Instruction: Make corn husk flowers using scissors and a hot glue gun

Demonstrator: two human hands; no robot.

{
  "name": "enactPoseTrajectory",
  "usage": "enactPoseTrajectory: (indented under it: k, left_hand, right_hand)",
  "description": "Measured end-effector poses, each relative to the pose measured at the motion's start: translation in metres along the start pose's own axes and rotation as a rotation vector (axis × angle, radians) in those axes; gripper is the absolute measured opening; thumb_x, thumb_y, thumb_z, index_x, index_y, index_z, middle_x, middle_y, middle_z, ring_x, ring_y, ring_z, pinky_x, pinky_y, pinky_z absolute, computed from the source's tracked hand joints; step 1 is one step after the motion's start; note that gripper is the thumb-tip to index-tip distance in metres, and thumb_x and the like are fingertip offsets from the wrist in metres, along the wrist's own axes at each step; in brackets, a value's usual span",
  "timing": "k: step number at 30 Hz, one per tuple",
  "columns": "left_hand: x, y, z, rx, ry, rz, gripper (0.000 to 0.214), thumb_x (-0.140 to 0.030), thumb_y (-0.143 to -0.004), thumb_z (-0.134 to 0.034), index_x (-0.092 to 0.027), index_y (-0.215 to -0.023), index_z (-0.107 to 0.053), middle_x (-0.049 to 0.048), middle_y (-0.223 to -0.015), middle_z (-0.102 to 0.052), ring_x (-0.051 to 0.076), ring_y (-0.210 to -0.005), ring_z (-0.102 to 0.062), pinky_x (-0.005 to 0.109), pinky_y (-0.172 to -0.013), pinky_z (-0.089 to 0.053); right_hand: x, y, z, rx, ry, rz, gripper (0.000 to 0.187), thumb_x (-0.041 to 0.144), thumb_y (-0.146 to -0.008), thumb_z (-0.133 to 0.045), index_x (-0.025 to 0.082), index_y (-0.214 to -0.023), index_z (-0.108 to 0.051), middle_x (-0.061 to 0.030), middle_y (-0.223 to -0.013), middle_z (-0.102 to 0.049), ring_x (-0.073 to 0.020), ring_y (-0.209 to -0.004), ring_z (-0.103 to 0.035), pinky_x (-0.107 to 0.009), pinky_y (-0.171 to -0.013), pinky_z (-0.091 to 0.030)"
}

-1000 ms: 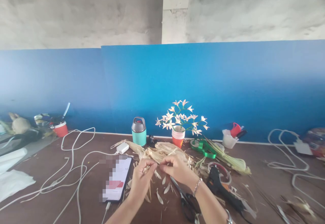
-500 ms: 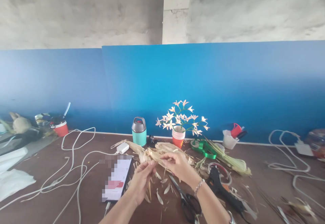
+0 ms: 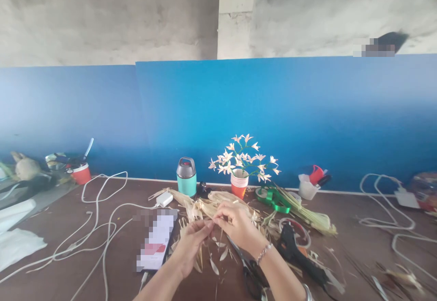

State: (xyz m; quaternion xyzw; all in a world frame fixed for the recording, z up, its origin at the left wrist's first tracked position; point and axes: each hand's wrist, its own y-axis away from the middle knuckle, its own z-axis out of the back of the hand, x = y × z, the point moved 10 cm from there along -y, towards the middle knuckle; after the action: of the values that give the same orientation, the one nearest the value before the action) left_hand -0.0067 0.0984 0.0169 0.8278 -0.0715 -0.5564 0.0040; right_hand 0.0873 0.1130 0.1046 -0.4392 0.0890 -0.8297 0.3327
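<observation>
My left hand (image 3: 195, 236) is closed in a pinch, its fingertips meeting those of my right hand (image 3: 235, 222), which pinches too. Whatever lies between the fingertips is too small to make out. Pale dried corn husks (image 3: 184, 199) are spread behind and below both hands. Small cut husk petals (image 3: 214, 264) are scattered on the table beneath them. Black-handled scissors (image 3: 251, 283) lie under my right forearm. Just past the husks, a stack of paper cups (image 3: 239, 186) holds pale star-shaped flowers (image 3: 239, 157) on green stems.
A phone (image 3: 157, 242) lies left of my hands, with white cables (image 3: 109, 232) beyond it. A teal flask (image 3: 186, 178) stands at the back. To the right are a black glue gun (image 3: 300, 260), green ribbon (image 3: 275, 201) and a straw bundle (image 3: 312, 216). A blue partition (image 3: 218, 119) closes the back.
My right hand has shifted left and its fingertips now meet those of my left hand. Part of a person's head has appeared above the partition at right.
</observation>
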Motion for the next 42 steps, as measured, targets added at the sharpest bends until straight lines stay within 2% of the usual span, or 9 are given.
enactPoseTrajectory:
  k: [5, 10, 16, 20, 27, 30, 35, 39, 42]
  left_hand:
    - [-0.010, 0.002, 0.001, -0.019, -0.261, -0.055, 0.039, -0.051, -0.069, -0.068, -0.014, -0.059, -0.062, -0.0013, -0.058, -0.056, 0.012, -0.060, -0.048, 0.022, -0.061, -0.035]
    - [-0.009, 0.000, 0.002, -0.010, -0.227, -0.076, 0.038, -0.052, -0.071, -0.065, -0.016, -0.060, -0.060, -0.0014, -0.060, -0.056, 0.013, -0.063, -0.049, 0.023, -0.064, -0.036]
    - [-0.009, 0.000, 0.010, -0.057, -0.222, -0.086, 0.032, -0.048, -0.073, -0.065, -0.017, -0.065, -0.063, -0.0001, -0.063, -0.061, 0.016, -0.070, -0.052, 0.024, -0.072, -0.036]
    - [-0.010, 0.001, 0.010, -0.081, -0.213, -0.087, 0.032, -0.047, -0.072, -0.066, -0.017, -0.061, -0.063, 0.0009, -0.065, -0.062, 0.017, -0.075, -0.053, 0.025, -0.075, -0.036]
    - [0.004, 0.001, 0.007, -0.062, -0.044, 0.004, 0.029, -0.043, -0.064, -0.076, -0.015, -0.065, -0.066, -0.0024, -0.060, -0.057, 0.010, -0.060, -0.048, 0.020, -0.062, -0.037]
    - [0.004, 0.002, 0.002, -0.008, -0.069, 0.009, 0.028, -0.043, -0.068, -0.073, -0.015, -0.065, -0.068, -0.0021, -0.058, -0.057, 0.009, -0.058, -0.047, 0.019, -0.060, -0.037]
    - [-0.008, 0.005, -0.005, 0.003, -0.184, -0.054, 0.035, -0.045, -0.070, -0.070, -0.017, -0.091, -0.072, 0.0033, -0.078, -0.069, 0.017, -0.076, -0.058, 0.023, -0.071, -0.042]
    - [-0.023, 0.007, -0.005, -0.108, -0.382, -0.138, 0.033, -0.045, -0.069, -0.068, -0.015, -0.082, -0.073, 0.0041, -0.076, -0.070, 0.019, -0.073, -0.059, 0.024, -0.067, -0.042]
    - [-0.025, 0.005, -0.012, -0.097, -0.429, -0.138, 0.031, -0.044, -0.070, -0.066, -0.015, -0.079, -0.073, 0.0035, -0.070, -0.069, 0.018, -0.065, -0.058, 0.024, -0.061, -0.042]
  right_hand:
    - [-0.001, 0.002, 0.001, 0.014, 0.168, 0.007, 0.017, 0.017, -0.082, -0.056, 0.020, -0.066, -0.058, 0.0014, -0.068, -0.062, -0.0140, -0.064, -0.057, -0.025, -0.059, -0.040]
    - [-0.001, 0.002, -0.005, -0.041, 0.287, 0.048, 0.016, 0.019, -0.087, -0.045, 0.021, -0.072, -0.051, 0.0000, -0.070, -0.060, -0.0149, -0.063, -0.056, -0.025, -0.058, -0.039]
    - [-0.029, 0.003, 0.031, -0.270, 0.398, -0.075, 0.022, 0.024, -0.090, -0.036, 0.020, -0.074, -0.051, -0.0060, -0.074, -0.060, -0.0194, -0.068, -0.058, -0.029, -0.062, -0.042]
    - [-0.034, 0.000, 0.027, -0.146, 0.199, -0.150, 0.029, 0.030, -0.089, -0.042, 0.021, -0.069, -0.060, -0.0035, -0.069, -0.064, -0.0182, -0.067, -0.060, -0.027, -0.060, -0.043]
    - [-0.016, -0.002, -0.003, 0.038, -0.112, -0.147, 0.009, 0.020, -0.076, -0.062, 0.021, -0.070, -0.068, -0.0003, -0.071, -0.068, -0.0158, -0.065, -0.059, -0.026, -0.058, -0.046]
    - [-0.016, -0.001, -0.002, 0.040, -0.108, -0.138, 0.014, 0.017, -0.078, -0.058, 0.020, -0.066, -0.066, 0.0001, -0.066, -0.065, -0.0155, -0.065, -0.058, -0.027, -0.060, -0.045]
    - [-0.014, -0.001, 0.005, 0.031, -0.012, -0.099, 0.016, 0.015, -0.081, -0.051, 0.019, -0.068, -0.061, 0.0004, -0.065, -0.061, -0.0146, -0.064, -0.056, -0.026, -0.059, -0.043]
    - [-0.008, 0.000, 0.011, 0.019, 0.093, -0.057, 0.015, 0.013, -0.080, -0.050, 0.019, -0.070, -0.058, 0.0005, -0.066, -0.060, -0.0141, -0.063, -0.055, -0.025, -0.057, -0.040]
    - [-0.005, 0.001, 0.013, 0.035, 0.155, -0.050, 0.014, 0.014, -0.080, -0.051, 0.019, -0.069, -0.058, 0.0003, -0.067, -0.062, -0.0141, -0.063, -0.055, -0.025, -0.057, -0.038]
